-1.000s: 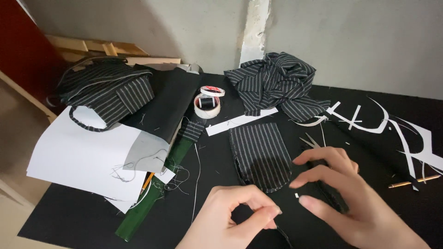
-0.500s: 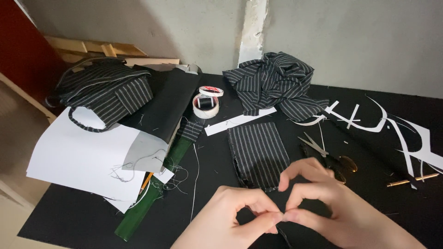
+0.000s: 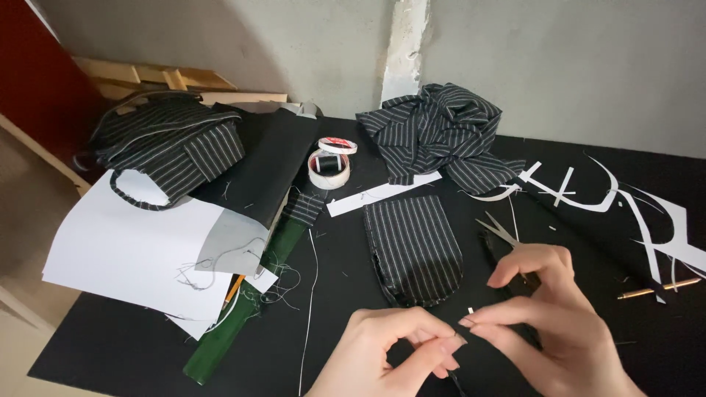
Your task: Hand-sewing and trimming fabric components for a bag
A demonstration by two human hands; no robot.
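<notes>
Left hand point(image 3: 393, 353), right hand point(image 3: 548, 323): fingertips pinched together on a small pale item, likely needle or thread end, at 6 o'clock. Rounded black pinstriped fabric piece point(image 3: 413, 246) at 12 o'clock of them. Step: fine fingertip work; calls for steadiness.

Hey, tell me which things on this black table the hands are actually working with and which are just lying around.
In use:
left hand
right hand
tiny pale thing pinched in the right fingers
rounded striped fabric piece

Lying about:
silver scissors
white tape rolls
crumpled striped cloth
white paper sheets
green ruler
</notes>
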